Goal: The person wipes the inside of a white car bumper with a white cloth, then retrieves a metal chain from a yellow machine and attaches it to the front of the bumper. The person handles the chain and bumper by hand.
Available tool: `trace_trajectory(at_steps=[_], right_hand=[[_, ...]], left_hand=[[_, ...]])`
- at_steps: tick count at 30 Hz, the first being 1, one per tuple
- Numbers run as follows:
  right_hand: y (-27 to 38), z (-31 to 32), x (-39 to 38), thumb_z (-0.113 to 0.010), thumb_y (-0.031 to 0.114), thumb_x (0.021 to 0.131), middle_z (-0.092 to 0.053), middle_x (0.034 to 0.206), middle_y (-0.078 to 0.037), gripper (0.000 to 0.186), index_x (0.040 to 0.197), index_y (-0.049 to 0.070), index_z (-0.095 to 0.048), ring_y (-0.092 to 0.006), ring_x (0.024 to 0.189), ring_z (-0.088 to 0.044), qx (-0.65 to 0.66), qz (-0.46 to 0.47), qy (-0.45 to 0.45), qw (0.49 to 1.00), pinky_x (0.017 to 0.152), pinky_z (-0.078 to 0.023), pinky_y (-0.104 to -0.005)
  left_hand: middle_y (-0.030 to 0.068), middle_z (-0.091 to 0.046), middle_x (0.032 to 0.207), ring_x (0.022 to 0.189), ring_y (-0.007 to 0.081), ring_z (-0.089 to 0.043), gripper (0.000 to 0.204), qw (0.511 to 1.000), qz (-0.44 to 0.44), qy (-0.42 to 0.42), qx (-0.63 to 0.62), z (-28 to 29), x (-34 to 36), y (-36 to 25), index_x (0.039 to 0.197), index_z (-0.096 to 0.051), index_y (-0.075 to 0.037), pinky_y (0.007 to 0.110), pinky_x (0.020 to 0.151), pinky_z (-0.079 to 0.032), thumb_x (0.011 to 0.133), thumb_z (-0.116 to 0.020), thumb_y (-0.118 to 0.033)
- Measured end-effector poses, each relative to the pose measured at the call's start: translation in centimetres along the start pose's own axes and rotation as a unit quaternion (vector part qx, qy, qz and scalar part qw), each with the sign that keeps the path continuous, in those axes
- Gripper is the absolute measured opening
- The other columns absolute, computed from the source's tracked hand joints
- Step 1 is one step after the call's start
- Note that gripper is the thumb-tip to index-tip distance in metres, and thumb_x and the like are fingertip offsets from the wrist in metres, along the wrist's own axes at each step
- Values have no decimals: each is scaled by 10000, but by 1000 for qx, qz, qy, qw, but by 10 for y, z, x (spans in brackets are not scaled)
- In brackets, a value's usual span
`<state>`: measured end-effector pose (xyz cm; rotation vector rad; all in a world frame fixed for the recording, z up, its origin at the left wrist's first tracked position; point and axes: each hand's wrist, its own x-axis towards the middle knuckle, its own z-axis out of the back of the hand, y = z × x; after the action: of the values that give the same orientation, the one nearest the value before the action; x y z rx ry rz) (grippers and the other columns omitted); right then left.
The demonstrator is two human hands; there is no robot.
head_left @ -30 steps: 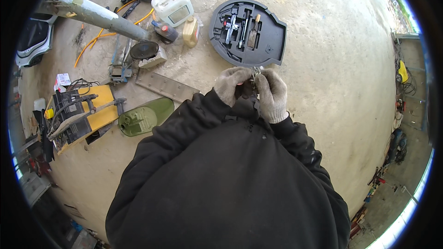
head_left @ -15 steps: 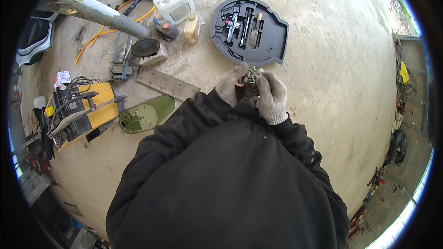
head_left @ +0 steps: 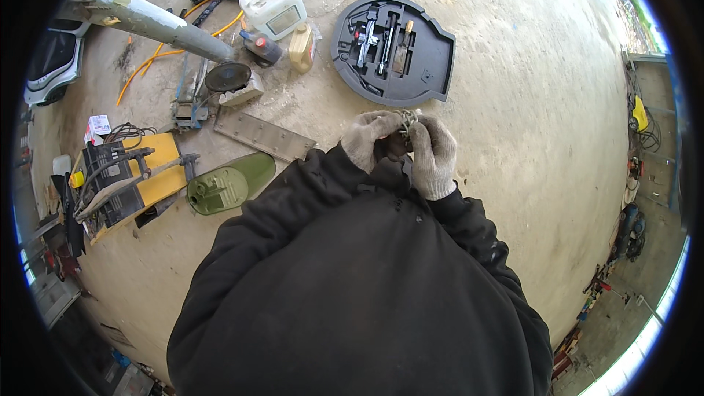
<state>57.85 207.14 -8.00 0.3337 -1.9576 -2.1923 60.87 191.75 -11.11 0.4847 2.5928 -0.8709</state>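
Observation:
My left hand (head_left: 367, 138), in a grey knit work glove, is closed in front of my chest. Opposite it, my right hand (head_left: 434, 155) wears a matching glove, thumb and fingers pinched together. Between the fingertips of both is a small greenish-grey metal part (head_left: 405, 123) with a knobbly outline; the gloves cover much of it, so its exact kind is unclear. Just beyond the hands lies a black moulded tool tray (head_left: 433, 66). In its slots sit a scissor jack (head_left: 367, 42), bar-shaped tools and a wooden-handled tool (head_left: 403, 48).
On the concrete floor to the left are a green metal canister (head_left: 227, 185), a long metal plate (head_left: 264, 136), a yellow-and-black machine (head_left: 158, 169) and a floor jack (head_left: 189, 111). A white jerrycan (head_left: 273, 6) and smaller bottles stand beyond, near a slanting grey post (head_left: 158, 22).
The left fingers have shifted over the metal part, and less of it shows now. The right hand keeps its pinch. The whole view has moved very slightly.

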Motion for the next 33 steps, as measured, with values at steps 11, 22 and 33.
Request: trace_trajectory(at_steps=[11,22,33], right_hand=[[0,0,-2,-588,22,932,-623,822,-103,99,975,-50,-640,-175,701,-567,-32,26,35,999,666,-468,-303],[-2,2,-4,-577,45,946,-632,842,-110,122,998,-46,-640,-179,739,-595,-47,33,40,998,692,-482,-308],[-1,4,-5,-588,27,944,-642,842,-110,100,985,-45,-644,-162,703,-597,-24,44,22,999,646,-488,-289]], left_hand=[[25,-650,848,727,119,-600,409,1000,4,-3,29,-7,-5,-1,1075,-669,-43,259,653,-483,999,-536,-423],[17,-648,869,733,118,-605,476,998,4,-57,36,-15,-8,-1,1089,-662,-43,264,656,-488,992,-532,-490],[19,-619,778,635,120,-575,322,998,40,-44,21,-3,-2,2,1044,-659,-54,248,591,-458,994,-578,-362]])
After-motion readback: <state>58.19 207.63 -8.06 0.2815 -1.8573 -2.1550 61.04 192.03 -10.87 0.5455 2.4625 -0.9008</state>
